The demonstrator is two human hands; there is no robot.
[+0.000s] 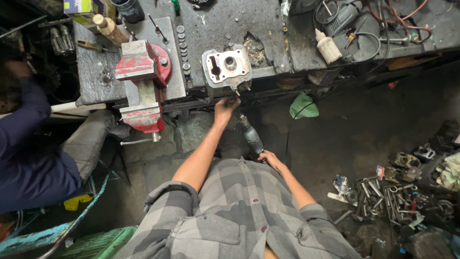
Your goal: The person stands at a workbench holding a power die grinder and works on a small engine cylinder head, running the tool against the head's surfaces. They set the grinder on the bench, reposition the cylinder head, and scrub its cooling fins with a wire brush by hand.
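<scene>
Left of the grey engine cylinder head [226, 67], a red vise [143, 86] is bolted to the table [268, 33]. The left hand [225, 108] reaches just below the head, its grip hidden from here. Further right and lower, the right hand [271, 159] is closed around a power tool [250, 136].

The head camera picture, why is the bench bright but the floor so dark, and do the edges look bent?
Head view: light falls on the grey workbench top and the silver metal engine block; the concrete floor lies in shadow. The wide lens bows the bench edge. The left hand and the right hand look sharp.
</scene>
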